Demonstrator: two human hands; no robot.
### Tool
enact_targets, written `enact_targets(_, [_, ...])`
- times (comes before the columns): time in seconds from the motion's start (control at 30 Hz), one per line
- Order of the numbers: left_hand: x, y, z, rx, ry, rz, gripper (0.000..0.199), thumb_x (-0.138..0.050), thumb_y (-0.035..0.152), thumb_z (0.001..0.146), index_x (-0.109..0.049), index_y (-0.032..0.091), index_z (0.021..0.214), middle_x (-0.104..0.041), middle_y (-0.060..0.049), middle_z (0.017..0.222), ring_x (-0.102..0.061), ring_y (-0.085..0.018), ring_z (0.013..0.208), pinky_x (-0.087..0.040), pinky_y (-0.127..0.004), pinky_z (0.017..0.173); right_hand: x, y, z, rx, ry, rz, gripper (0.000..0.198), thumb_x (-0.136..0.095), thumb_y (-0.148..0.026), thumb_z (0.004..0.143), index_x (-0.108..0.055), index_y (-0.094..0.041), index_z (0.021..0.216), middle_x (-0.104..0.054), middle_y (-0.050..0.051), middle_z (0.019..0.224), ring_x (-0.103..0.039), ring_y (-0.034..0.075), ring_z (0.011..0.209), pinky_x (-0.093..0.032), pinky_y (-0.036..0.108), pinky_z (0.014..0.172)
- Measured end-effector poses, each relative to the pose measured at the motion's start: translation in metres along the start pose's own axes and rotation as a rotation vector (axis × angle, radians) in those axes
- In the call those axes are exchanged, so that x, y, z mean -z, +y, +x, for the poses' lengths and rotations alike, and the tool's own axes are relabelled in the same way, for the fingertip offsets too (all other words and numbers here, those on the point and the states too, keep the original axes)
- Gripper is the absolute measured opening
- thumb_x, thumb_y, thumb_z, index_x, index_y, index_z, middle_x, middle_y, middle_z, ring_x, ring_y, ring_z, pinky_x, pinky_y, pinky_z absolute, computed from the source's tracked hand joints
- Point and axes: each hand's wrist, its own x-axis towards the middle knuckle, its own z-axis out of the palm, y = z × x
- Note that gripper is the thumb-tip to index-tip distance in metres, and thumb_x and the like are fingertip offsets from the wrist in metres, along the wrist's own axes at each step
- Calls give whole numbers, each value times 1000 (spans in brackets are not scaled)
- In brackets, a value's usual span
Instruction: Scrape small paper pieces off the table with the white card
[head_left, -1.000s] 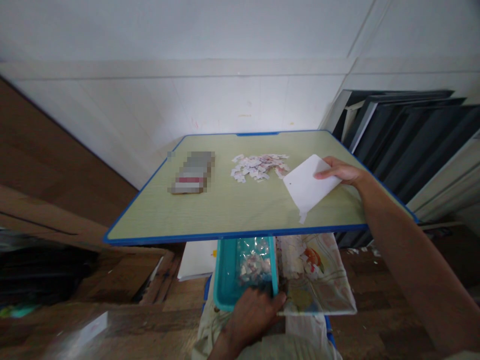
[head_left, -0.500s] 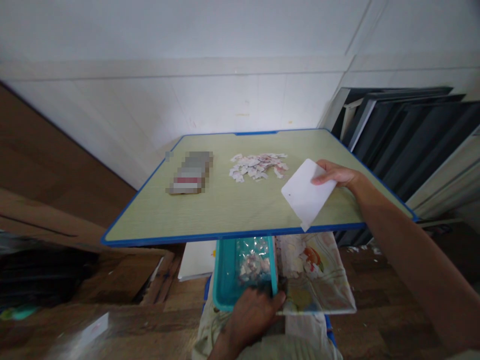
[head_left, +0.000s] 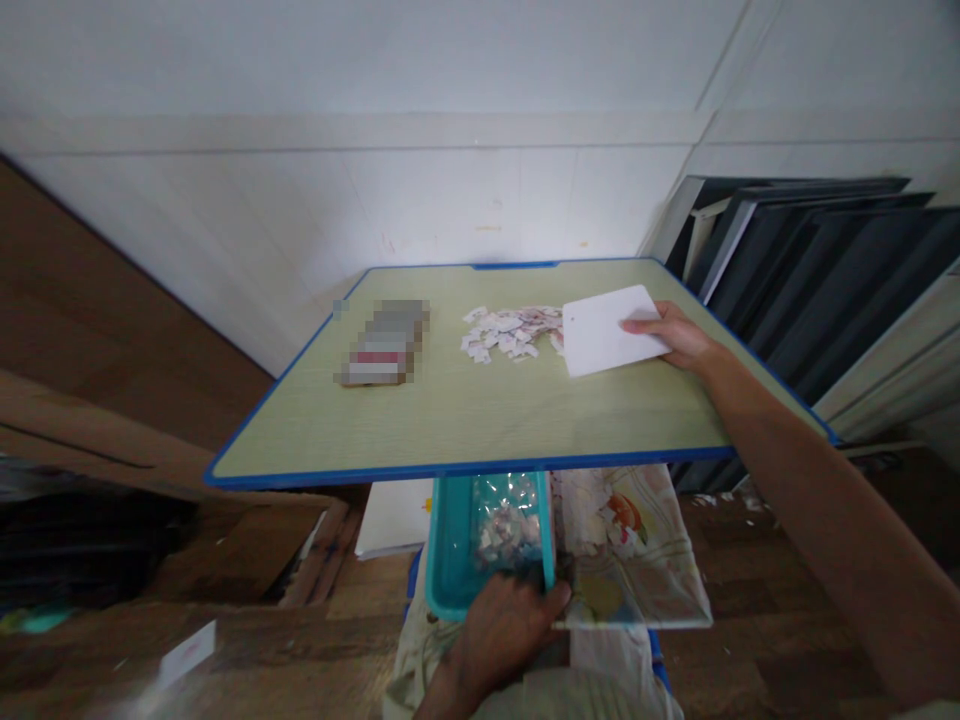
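My right hand [head_left: 667, 335] is closed on the edge of a white card [head_left: 609, 332], thumb on top, held just above the table's right half. The card has a small hole near its left corner and covers the right end of a pile of torn paper scraps [head_left: 506, 335]. Below the table's front edge, my left hand [head_left: 510, 620] grips the near right rim of a teal plastic tray [head_left: 452, 590]; its fingertips are partly hidden in shadow. Inside the tray lies a clear plastic bag [head_left: 510, 530] with paper scraps in it.
The blue-edged table [head_left: 450, 430] stands against a white wall. A blurred-out stack [head_left: 382, 345] lies on its left side. Right of the tray is a patterned sheet [head_left: 637, 580] under clear plastic. Dark panels [head_left: 810, 260] lean at the right. White paper [head_left: 394, 515] shows left of the tray.
My right hand has lifted and turned the card from pointing toward the table's front edge to nearly level beside the scrap pile. The small scrap at its lower corner is no longer seen. My left hand stays put.
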Motion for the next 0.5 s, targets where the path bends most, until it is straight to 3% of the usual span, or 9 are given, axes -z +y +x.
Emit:
enact_targets(0.17, [0, 1, 0, -4, 1, 9, 31, -48, 38, 81, -43, 25, 109, -58, -4, 79, -56, -22, 73, -41, -30, 59, 4, 7, 9, 71, 187, 58, 34, -66, -27, 54, -60, -17, 86, -63, 3, 91, -60, 20, 77, -47, 35, 73])
enact_targets(0.4, [-1, 0, 0, -9, 26, 17, 30, -47, 40, 81, -44, 25, 108, -58, -4, 78, -55, -23, 71, -41, -31, 58, 6, 7, 7, 46, 101, -5, 30, -67, -28, 53, -61, -16, 80, -64, 4, 84, -60, 22, 72, -47, 37, 70])
enact_targets(0.5, [0, 0, 0, -16, 18, 18, 32, -48, 40, 81, -43, 25, 108, -58, -4, 79, -55, -22, 73, -41, -31, 58, 7, 8, 8, 65, 126, 14, 31, -66, -28, 54, -61, -17, 82, -64, 4, 86, -60, 21, 72, -47, 36, 70])
